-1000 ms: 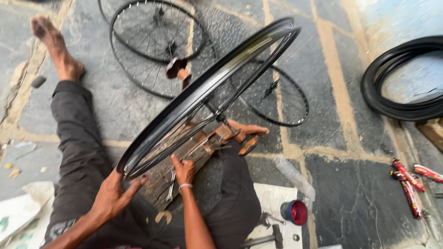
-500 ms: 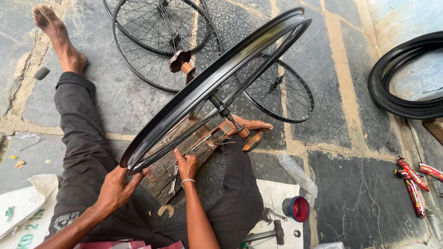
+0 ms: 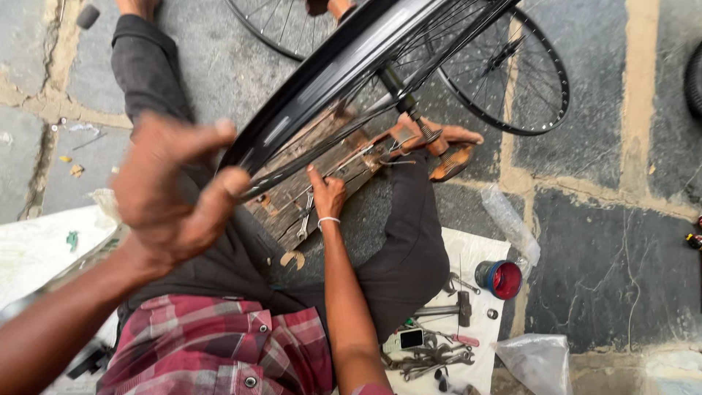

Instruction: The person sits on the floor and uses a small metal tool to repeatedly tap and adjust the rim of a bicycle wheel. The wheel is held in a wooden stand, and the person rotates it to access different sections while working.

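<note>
Two hands work at one black bicycle rim (image 3: 344, 80), which stands on edge over the person's lap. Since a second ago the view has dropped closer, and the left hand (image 3: 172, 194) now sits higher on the rim's near end, its fingers (image 3: 219, 197) curled round the rim and clamped on it. That looks like a fresh grip taken further along the rim, as one would take to turn it round. The right hand (image 3: 327, 196) has kept its place under the rim, reaching in among the spokes with its fingers together around something small; what it pinches cannot be made out.

The rim's long axis runs on a slant, from the left hand up and away to the far right, its far end out of view. Beyond the rim a second spoked wheel (image 3: 512, 80) lies flat on the stone floor (image 3: 621, 241). Right of the rim, near the person's knee, lie a hammer (image 3: 446, 309) and a red-lidded tin (image 3: 502, 279).
</note>
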